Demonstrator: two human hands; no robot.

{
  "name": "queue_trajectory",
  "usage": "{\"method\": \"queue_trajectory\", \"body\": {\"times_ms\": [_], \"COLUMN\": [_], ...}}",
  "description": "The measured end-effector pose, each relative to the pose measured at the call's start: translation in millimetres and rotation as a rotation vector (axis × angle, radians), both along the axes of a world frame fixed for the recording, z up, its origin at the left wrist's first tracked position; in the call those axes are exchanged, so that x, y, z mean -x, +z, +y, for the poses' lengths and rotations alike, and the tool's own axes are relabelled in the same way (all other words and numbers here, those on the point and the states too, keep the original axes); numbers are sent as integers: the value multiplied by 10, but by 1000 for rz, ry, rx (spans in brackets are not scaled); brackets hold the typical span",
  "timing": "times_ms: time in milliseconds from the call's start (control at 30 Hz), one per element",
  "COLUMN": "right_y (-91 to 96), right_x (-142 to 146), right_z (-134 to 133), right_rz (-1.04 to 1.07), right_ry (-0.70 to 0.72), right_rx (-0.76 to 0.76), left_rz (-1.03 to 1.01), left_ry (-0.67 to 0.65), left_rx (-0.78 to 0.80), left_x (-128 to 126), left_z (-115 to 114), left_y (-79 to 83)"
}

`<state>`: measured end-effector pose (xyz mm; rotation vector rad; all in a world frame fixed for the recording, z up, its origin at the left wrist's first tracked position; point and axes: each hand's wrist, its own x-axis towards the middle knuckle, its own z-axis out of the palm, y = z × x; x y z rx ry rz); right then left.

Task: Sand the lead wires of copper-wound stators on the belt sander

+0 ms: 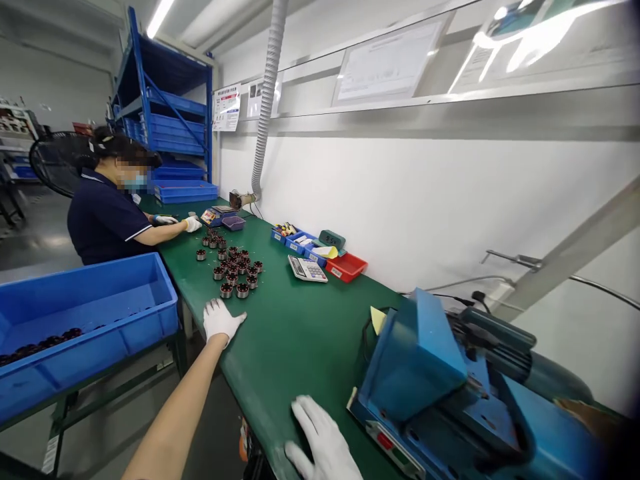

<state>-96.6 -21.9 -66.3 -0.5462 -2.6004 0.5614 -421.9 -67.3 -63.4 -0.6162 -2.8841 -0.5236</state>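
Observation:
Both my hands wear white gloves. My left hand [221, 320] lies at the near edge of the green bench [285, 340], fingers stretched out and thumb spread to the right. Just beyond its fingertips stand several small round metal parts with dark tops [242, 290], grouped on the bench. My right hand [323, 440] rests lower down, palm toward the bench top, with its fingers apart and nothing in it. To its right sits a blue machine [415, 373] with a red and green switch [386, 440] on its front.
A blue crate [90, 287] with dark parts stands on a frame at left. A co-worker [113, 207] in gloves works at the bench's far end near a scale [216, 215]. A calculator [307, 269], red bin [347, 265] and small blue bins [299, 241] line the wall side.

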Motion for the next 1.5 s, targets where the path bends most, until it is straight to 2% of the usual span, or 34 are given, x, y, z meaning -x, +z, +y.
{"method": "queue_trajectory", "body": {"times_ms": [67,133,233,333,467,567,700,900,1033,1167,1267,1367,1433,1500], "right_y": [78,109,52,-34,-75,-90,-133,-153,-179,-194,-163,-114,-90,-74], "right_x": [614,1307,2276,2988,3561,3893,4411,5305,5829,6119,6051,5707,5357,4943], "right_z": [192,439,841,1239,1726,1963,2070,2134,2236,2253,2144,1954,1808,1652], "right_rz": [-194,-247,-318,-384,-447,-465,-467,-427,-373,-281,-220,-193,-189,-190], "right_ry": [-23,-80,-177,-224,-220,-190,-148,-115,-123,-150,-171,-174,-161,-164], "right_rx": [-31,-47,-67,-79,-102,-133,-163,-165,-162,-203,-248,-288,-310,-324], "left_rz": [-11,-25,-36,-37,-32,-22,0,37,60,74,72,76,85,98], "left_ry": [-22,-28,-22,-13,8,26,102,221,274,319,289,213,150,83], "left_rx": [5,-3,-31,-59,-88,-97,-89,-58,-35,-5,17,31,41,54], "left_x": [54,113,268,515,883,1159,1606,2424,2900,3215,3250,3031,2731,2330], "left_z": [22,52,130,244,423,547,645,717,880,1043,1046,974,940,937], "left_y": [-68,-118,-157,-171,-175,-164,-140,-145,-181,-205,-194,-182,-189,-207]}}
